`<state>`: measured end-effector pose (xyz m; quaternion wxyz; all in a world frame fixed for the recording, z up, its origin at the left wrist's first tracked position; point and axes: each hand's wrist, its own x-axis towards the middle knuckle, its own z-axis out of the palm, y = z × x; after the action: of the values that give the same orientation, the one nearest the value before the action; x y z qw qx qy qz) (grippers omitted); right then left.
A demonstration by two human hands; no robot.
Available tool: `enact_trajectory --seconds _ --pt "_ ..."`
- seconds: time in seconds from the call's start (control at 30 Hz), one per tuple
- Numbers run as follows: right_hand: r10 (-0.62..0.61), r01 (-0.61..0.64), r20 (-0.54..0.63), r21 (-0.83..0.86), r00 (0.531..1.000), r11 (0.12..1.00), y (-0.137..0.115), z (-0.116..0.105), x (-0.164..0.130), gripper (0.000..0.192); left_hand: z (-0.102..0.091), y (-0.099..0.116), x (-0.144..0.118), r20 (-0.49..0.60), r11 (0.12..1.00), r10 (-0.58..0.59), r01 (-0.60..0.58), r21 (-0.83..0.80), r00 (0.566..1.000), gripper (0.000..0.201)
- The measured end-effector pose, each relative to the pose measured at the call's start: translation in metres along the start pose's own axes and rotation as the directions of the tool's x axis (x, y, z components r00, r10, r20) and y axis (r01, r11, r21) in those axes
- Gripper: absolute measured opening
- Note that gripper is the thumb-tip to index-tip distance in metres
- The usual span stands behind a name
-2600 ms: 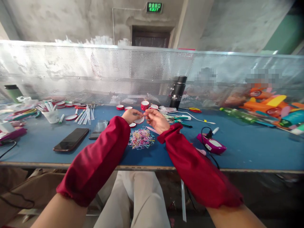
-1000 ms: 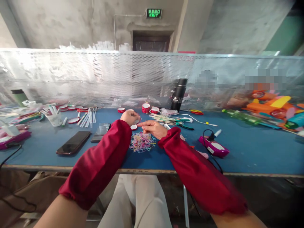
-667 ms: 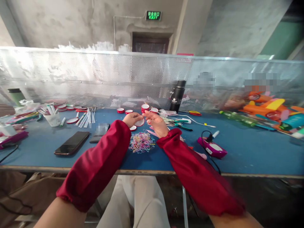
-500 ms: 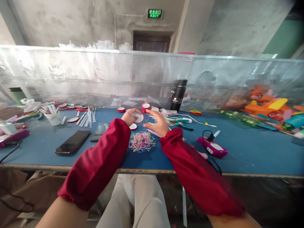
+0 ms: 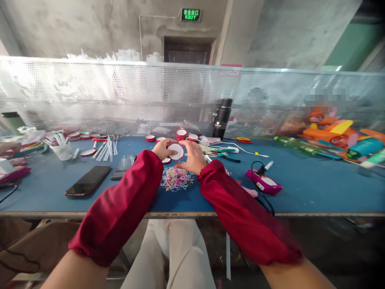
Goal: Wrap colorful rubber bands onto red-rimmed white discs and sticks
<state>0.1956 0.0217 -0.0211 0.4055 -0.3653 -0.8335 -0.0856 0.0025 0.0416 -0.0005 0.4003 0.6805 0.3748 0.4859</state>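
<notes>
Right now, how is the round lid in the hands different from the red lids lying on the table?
The held lid is up off the table, tilted to show its white face; the loose lids lie flat. The held lid sits between the left hand and right hand; the loose lids are untouched, farther back. All are round, with red rims.

A small round disc (image 5: 175, 151), white-faced with a thin red rim, is held up above the blue table with its flat face turned toward the camera; the left hand (image 5: 162, 148) pinches its left edge, and the right hand (image 5: 192, 157) closes in at its right edge, fingers curled, whether touching cannot be told; just below and toward the viewer lies a loose heap of thin rubber bands (image 5: 176, 179), pink, yellow and pale blue, tangled flat on the table; a second red-rimmed disc (image 5: 165, 161) lies flat beside the left wrist.
</notes>
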Motion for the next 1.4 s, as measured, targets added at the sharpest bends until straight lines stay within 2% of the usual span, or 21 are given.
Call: enact_trajectory --seconds 0.17,0.37,0.63,0.77,1.07,1.27,1.4 --pt "0.028 -0.028 -0.011 -0.013 1.000 1.000 0.001 0.001 -0.001 0.088 -0.001 0.002 -0.001 -0.008 1.000 0.015 -0.015 -0.015 1.000 0.046" --pt "0.035 -0.035 -0.015 0.000 0.999 0.999 -0.002 0.004 -0.001 0.088 0.008 0.000 -0.001 0.081 0.999 0.000 0.003 -0.035 0.997 0.044" --pt "0.039 -0.039 0.019 -0.010 0.999 0.999 -0.001 0.004 -0.001 0.084 0.008 -0.001 -0.001 0.061 0.999 -0.032 0.033 -0.001 0.998 0.042" --pt "0.030 -0.030 0.021 -0.013 0.999 0.999 -0.001 0.004 -0.001 0.084 0.009 -0.001 -0.001 0.089 0.999 -0.047 0.049 -0.021 0.995 0.042" --pt "0.023 -0.023 0.023 0.007 0.999 1.000 0.000 0.005 0.000 0.081 0.012 0.005 -0.005 0.069 0.994 -0.089 0.093 -0.057 0.994 0.043" --pt "0.075 -0.074 0.002 0.103 0.997 0.992 0.001 0.006 0.002 0.080 0.011 0.013 -0.009 0.020 0.987 -0.084 0.086 -0.134 0.996 0.041" --pt "0.156 -0.148 -0.003 0.292 0.988 0.945 0.001 0.010 0.005 0.065 0.009 0.017 -0.010 -0.076 0.972 -0.119 0.101 -0.210 0.990 0.042"
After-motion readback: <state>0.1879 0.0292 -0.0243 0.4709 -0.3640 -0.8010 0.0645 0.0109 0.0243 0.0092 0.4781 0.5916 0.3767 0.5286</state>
